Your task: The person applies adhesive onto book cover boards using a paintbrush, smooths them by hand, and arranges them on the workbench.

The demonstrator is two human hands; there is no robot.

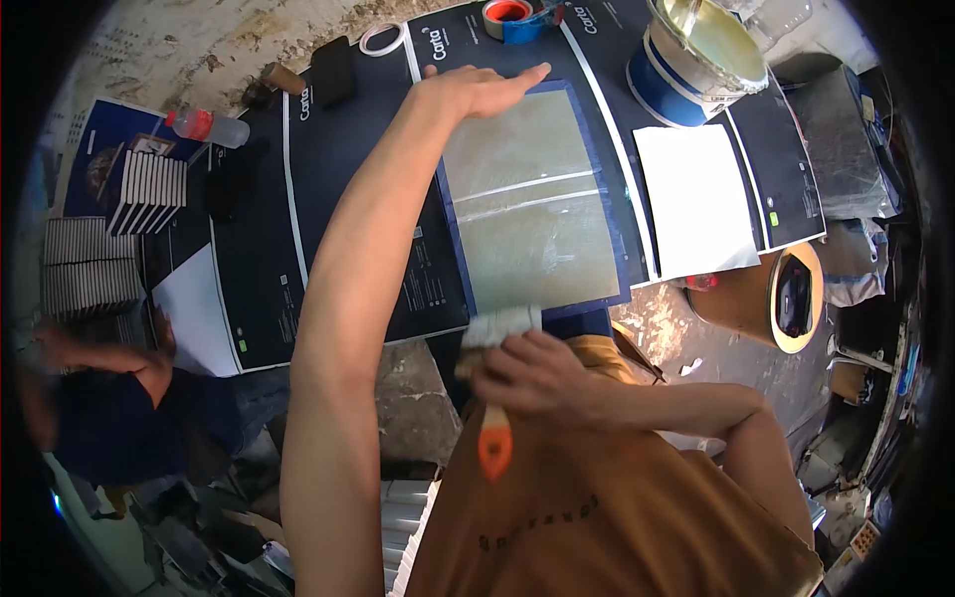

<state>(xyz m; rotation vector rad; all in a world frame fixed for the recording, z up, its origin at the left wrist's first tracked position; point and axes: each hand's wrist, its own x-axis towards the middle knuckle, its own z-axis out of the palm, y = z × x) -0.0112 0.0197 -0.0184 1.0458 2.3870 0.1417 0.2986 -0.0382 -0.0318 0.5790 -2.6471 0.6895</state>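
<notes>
A blue-edged book cover [527,234] lies flat on the dark table, its inner face pale and wet-looking, with white strips across the middle. My left hand [482,92] rests at its far edge, fingers stretched out and holding nothing. Close to my body, my right hand [532,373] is wrapped round a wide brush [502,326], whose pale bristles touch or hover at the cover's near edge. The brush's orange handle end [494,453] points down toward my brown shirt.
White sheets [696,199] lie right of the cover, below a bucket [662,75] of pale paste. Tape rolls [509,14] sit at the back. On the left are a bottle [214,129], stacked books [149,189] and another person's arm [109,358].
</notes>
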